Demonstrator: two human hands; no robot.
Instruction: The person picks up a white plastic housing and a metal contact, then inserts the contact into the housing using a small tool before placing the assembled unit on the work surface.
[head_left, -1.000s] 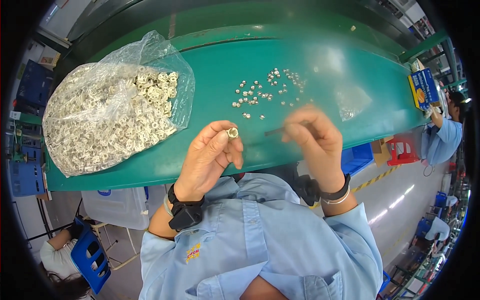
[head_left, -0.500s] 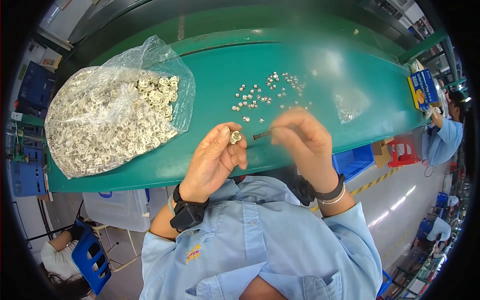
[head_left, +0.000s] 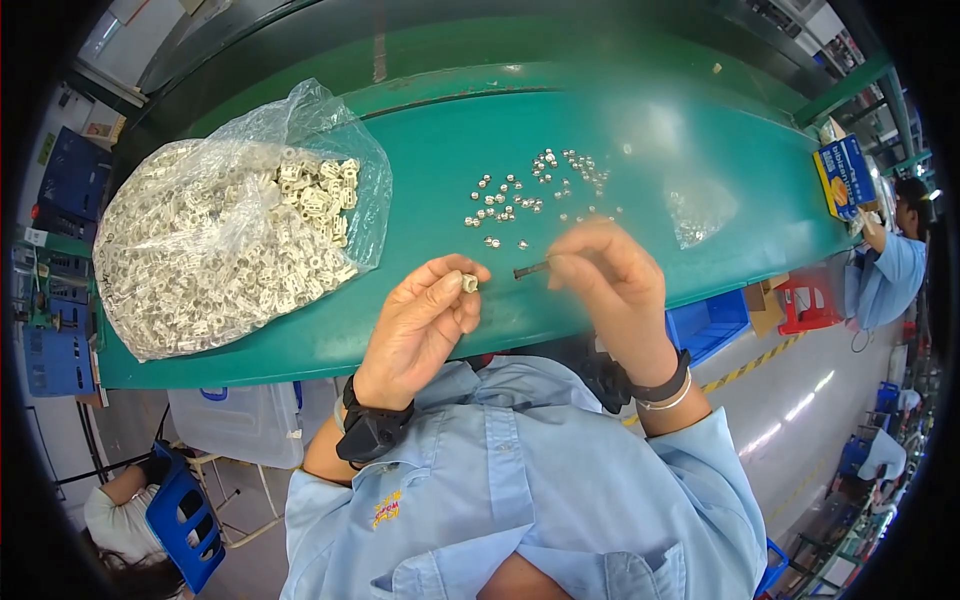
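My left hand (head_left: 422, 325) pinches a small cream plastic part (head_left: 469, 283) between thumb and fingertips. To its right, my right hand (head_left: 612, 285) grips a thin dark rod-like tool (head_left: 531, 269), whose tip points left toward the part without touching it. Beyond both hands, many small shiny metal pieces (head_left: 505, 198) lie scattered on the green table (head_left: 430, 130). A large clear plastic bag (head_left: 235, 230), full of similar cream parts, rests at the left with its mouth toward the middle.
A small clear bag (head_left: 695, 218) of shiny pieces lies right of the loose ones. A blue and yellow box (head_left: 845, 178) stands at the table's right end. Below the edge are a blue bin (head_left: 708, 325) and a red stool (head_left: 806, 300). Other people sit at both sides.
The cream part has turned in my left fingers and sits slightly lower. My left fingers have curled more. The dark tool has shifted a little to the right.
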